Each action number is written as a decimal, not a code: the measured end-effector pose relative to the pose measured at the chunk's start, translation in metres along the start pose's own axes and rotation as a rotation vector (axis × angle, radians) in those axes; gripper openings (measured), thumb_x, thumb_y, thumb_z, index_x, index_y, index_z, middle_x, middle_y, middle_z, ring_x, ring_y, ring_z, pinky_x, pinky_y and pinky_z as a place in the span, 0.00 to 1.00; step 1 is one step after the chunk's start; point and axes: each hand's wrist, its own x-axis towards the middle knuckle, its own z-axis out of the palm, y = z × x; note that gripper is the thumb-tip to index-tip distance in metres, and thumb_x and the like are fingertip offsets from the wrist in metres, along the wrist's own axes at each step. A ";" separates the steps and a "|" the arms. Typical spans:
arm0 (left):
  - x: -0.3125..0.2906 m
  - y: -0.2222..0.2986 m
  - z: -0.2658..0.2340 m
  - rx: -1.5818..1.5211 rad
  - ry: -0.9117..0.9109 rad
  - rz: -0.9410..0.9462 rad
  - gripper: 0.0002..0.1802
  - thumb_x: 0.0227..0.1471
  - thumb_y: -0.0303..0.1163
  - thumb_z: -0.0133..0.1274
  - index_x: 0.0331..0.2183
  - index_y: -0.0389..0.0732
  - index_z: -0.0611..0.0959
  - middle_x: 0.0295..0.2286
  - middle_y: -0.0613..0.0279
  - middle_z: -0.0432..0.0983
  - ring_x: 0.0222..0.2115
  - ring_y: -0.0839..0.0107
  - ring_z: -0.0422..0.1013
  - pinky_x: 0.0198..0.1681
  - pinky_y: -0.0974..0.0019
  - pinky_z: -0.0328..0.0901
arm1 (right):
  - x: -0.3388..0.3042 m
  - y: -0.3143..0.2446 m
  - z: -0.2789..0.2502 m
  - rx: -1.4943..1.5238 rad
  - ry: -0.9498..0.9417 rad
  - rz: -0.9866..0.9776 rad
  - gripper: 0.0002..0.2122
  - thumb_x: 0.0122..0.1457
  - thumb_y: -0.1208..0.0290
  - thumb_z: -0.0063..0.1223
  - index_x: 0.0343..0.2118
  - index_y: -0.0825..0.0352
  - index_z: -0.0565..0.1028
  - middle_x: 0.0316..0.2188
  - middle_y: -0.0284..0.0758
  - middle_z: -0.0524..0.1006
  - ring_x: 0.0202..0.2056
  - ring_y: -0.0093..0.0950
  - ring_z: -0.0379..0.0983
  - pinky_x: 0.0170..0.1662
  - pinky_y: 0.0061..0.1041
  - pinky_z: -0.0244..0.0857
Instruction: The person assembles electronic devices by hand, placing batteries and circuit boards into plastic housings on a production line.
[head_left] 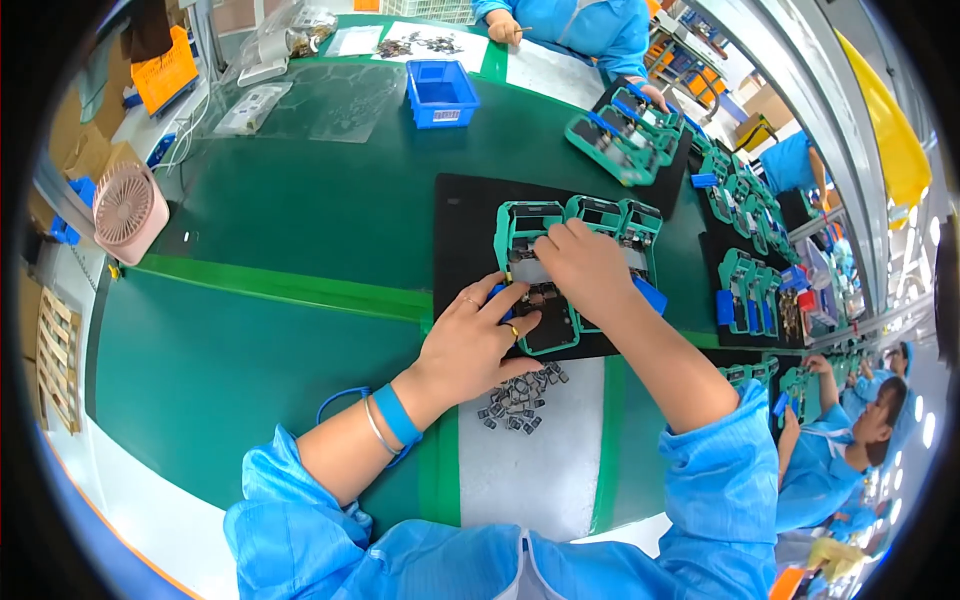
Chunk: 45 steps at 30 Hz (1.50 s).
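Three green-framed housings [548, 338] with dark inner parts lie side by side on a black mat [462, 225]. My left hand [475, 335] rests on the leftmost housing, its fingers spread over the lower half and the thumb held apart near the bottom edge. My right hand [588, 268] reaches over the same housing with fingers bent and pressed together near its middle. Whatever lies between those fingertips is hidden. Blue pieces [650, 296] show at the housings' lower right. Just below the mat, many small metallic parts [517, 400] are heaped on a white sheet [545, 470].
A blue bin [441, 95] stands at the far side of the green table [300, 220]. A pink fan [130, 207] is at the left edge. Across the table, a co-worker's hand [504, 28] is near loose parts. More green housings [628, 140] lie at the far right.
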 end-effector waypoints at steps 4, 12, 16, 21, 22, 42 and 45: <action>0.000 0.001 0.004 0.014 0.044 -0.007 0.28 0.36 0.47 0.70 0.42 0.47 0.86 0.50 0.58 0.71 0.52 0.50 0.67 0.54 0.52 0.66 | -0.018 -0.007 -0.007 0.096 0.026 0.165 0.04 0.50 0.75 0.57 0.30 0.64 0.74 0.28 0.33 0.72 0.35 0.33 0.73 0.32 0.32 0.70; 0.004 -0.019 -0.031 0.007 -0.007 0.051 0.25 0.35 0.41 0.71 0.38 0.43 0.85 0.48 0.57 0.74 0.44 0.54 0.72 0.48 0.56 0.69 | -0.143 -0.085 -0.036 0.725 0.074 0.577 0.05 0.55 0.74 0.59 0.34 0.65 0.78 0.32 0.37 0.77 0.36 0.40 0.76 0.36 0.36 0.71; 0.016 -0.022 -0.047 0.039 -0.122 0.064 0.27 0.33 0.41 0.72 0.39 0.43 0.86 0.49 0.56 0.73 0.49 0.52 0.70 0.52 0.55 0.66 | -0.146 -0.096 -0.028 0.727 0.137 0.623 0.05 0.56 0.76 0.57 0.36 0.66 0.78 0.36 0.38 0.77 0.37 0.39 0.76 0.37 0.36 0.71; 0.048 -0.002 -0.036 0.108 -0.089 0.117 0.25 0.44 0.46 0.65 0.41 0.41 0.85 0.50 0.51 0.70 0.54 0.50 0.64 0.58 0.51 0.59 | -0.145 -0.084 -0.018 0.564 0.055 0.424 0.12 0.52 0.76 0.52 0.40 0.66 0.77 0.34 0.34 0.75 0.37 0.36 0.75 0.36 0.32 0.72; 0.056 0.003 -0.027 0.071 -0.142 0.131 0.26 0.47 0.44 0.63 0.46 0.41 0.82 0.52 0.49 0.69 0.55 0.49 0.63 0.59 0.51 0.58 | -0.145 -0.083 -0.019 0.566 0.060 0.429 0.12 0.52 0.76 0.52 0.40 0.66 0.77 0.34 0.34 0.75 0.37 0.36 0.75 0.36 0.32 0.72; 0.073 0.014 0.008 0.175 -0.380 -0.036 0.27 0.47 0.46 0.65 0.40 0.37 0.74 0.51 0.43 0.70 0.59 0.46 0.61 0.64 0.42 0.50 | -0.138 -0.086 -0.034 0.308 -0.185 0.100 0.04 0.41 0.73 0.55 0.21 0.66 0.78 0.22 0.36 0.77 0.28 0.33 0.78 0.25 0.30 0.73; 0.072 0.027 0.017 0.153 -0.200 -0.005 0.29 0.47 0.48 0.63 0.42 0.35 0.75 0.54 0.42 0.66 0.62 0.47 0.57 0.64 0.43 0.50 | -0.133 -0.086 -0.032 0.266 -0.182 0.034 0.04 0.40 0.73 0.56 0.19 0.66 0.75 0.19 0.34 0.75 0.24 0.31 0.76 0.24 0.27 0.72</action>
